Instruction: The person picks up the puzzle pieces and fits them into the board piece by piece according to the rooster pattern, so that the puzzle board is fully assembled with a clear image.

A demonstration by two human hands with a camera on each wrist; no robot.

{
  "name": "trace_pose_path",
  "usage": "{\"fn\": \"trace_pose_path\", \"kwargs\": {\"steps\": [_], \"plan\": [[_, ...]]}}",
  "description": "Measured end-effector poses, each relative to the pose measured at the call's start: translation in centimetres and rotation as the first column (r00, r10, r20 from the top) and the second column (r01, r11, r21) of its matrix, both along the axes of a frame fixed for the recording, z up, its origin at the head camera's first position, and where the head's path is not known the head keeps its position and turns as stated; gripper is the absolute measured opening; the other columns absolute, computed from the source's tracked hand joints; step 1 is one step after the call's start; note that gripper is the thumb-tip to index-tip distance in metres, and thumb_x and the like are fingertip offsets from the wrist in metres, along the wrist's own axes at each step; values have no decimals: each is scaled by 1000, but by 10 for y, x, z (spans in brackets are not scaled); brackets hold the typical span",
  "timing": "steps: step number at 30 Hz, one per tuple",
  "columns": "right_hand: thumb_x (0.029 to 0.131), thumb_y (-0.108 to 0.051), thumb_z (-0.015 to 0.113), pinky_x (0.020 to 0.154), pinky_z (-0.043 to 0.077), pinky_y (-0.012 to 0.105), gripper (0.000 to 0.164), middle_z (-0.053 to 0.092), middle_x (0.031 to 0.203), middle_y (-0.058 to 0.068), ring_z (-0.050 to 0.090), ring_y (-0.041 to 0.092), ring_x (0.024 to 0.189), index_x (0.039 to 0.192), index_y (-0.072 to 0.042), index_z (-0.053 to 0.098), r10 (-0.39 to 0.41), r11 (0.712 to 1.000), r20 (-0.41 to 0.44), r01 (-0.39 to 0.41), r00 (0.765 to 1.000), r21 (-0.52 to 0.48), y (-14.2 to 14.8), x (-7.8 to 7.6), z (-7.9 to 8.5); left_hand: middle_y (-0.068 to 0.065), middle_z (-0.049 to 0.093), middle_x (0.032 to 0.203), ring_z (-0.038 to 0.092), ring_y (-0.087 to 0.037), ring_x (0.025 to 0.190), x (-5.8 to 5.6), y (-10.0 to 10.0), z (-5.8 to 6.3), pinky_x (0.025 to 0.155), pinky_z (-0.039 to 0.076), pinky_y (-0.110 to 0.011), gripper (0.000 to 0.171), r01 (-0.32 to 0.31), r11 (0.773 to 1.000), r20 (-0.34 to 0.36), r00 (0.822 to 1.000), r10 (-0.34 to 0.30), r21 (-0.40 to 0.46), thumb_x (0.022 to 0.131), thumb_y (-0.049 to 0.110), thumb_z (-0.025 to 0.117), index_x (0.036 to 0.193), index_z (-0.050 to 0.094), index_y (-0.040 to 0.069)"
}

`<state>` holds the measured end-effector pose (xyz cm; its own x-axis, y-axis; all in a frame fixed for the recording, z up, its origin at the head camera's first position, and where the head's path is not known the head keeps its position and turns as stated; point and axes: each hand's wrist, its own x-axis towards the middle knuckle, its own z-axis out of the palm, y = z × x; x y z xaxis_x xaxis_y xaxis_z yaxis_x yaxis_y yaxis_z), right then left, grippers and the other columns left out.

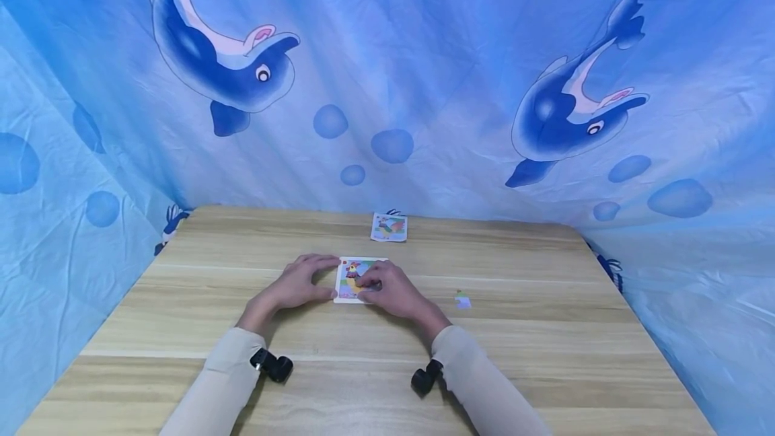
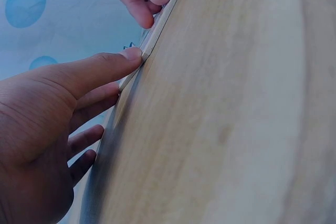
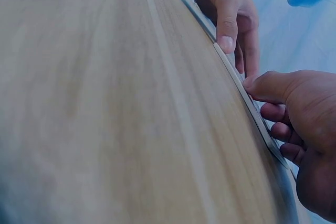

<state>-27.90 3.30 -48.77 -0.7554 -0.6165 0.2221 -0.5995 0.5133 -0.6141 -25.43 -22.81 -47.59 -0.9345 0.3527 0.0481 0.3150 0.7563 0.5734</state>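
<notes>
A small picture puzzle (image 1: 348, 293) in a white frame lies flat on the table, showing a colourful rooster. My left hand (image 1: 301, 282) is at its left side, thumb and forefinger spread, the tips touching the frame's edge near the corners. In the left wrist view the thumb (image 2: 105, 69) lies nearly straight against that edge. Over the right part of the puzzle bends my right hand (image 1: 390, 290), its fingertips down on the picture. Right-hand fingers (image 3: 283, 129) look curled beside the frame in the right wrist view; whether they pinch a piece is hidden.
Loose puzzle pieces (image 1: 463, 301), lilac and green, lie to the right of my right hand. A card with a similar rooster picture (image 1: 389, 228) lies at the back edge of the wooden table (image 1: 514, 369). Behind hangs a blue curtain (image 1: 424, 73) with dolphins.
</notes>
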Motion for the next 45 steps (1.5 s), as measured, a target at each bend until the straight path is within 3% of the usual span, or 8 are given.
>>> {"fn": "trace_pose_path", "kwargs": {"steps": [9, 13, 18, 23, 28, 34, 45], "plan": [[91, -19, 78, 94, 50, 30, 18, 74, 108, 0, 59, 15, 104, 108, -14, 81, 6, 1000, 15, -6, 1000, 3, 1, 0, 0, -16, 49, 158, 36, -47, 148, -1, 0, -1, 116, 26, -73, 72, 2, 1000, -12, 1000, -3, -9, 88, 40, 78, 151, 54, 15], [93, -19, 76, 94, 51, 30, 19, 73, 112, -1, 62, 15, 105, 111, -14, 80, 9, 999, 72, -6, 997, -44, 9, 4, 5, -16, 48, 159, 35, -47, 148, -1, 1, -2, 116, 26, -73, 73, 6, 1000, -14, 1000, -6, -10, 88, 40, 78, 151, 53, 14], [95, -16, 73, 97, 54, 43, 23, 72, 114, 3, 65, 21, 109, 117, -11, 78, -7, 989, 159, 30, 987, -143, 36, 11, 20, -16, 48, 159, 35, -47, 148, -1, 2, 0, 116, 25, -74, 72, 16, 1000, -19, 1000, -15, 2, 88, 39, 78, 151, 53, 13], [94, -14, 74, 101, 55, 48, 26, 72, 115, 2, 65, 22, 111, 119, -8, 75, -70, 985, 152, 93, 986, -148, 83, 18, 28, -16, 48, 159, 35, -47, 148, -1, 3, 1, 115, 26, -74, 72, 11, 1000, -17, 1000, -10, 2, 88, 37, 79, 151, 54, 13], [93, -14, 75, 98, 56, 41, 24, 72, 115, 2, 66, 21, 109, 117, -10, 76, -153, 976, 146, 172, 977, -135, 140, 19, 21, -16, 49, 158, 35, -48, 148, 0, 2, -1, 115, 26, -75, 72, 10, 1000, -22, 1000, -10, 3, 88, 37, 79, 151, 54, 12], [93, -17, 77, 81, 53, 24, 21, 72, 107, 3, 64, 16, 95, 114, -14, 77, -235, 963, 177, 253, 956, -87, 188, 20, 10, -16, 48, 159, 35, -48, 148, 1, 1, -1, 115, 25, -74, 71, 6, 1000, -18, 1000, -6, 3, 88, 38, 78, 151, 54, 14], [91, -25, 80, 90, 51, 23, 24, 69, 114, -3, 63, 15, 105, 115, -23, 76, -229, 970, 156, 238, 961, -44, 208, 21, -4, -15, 48, 159, 36, -47, 148, 1, 1, -2, 115, 27, -73, 71, 4, 1000, -15, 1000, -4, 2, 88, 37, 79, 151, 54, 14]]}}
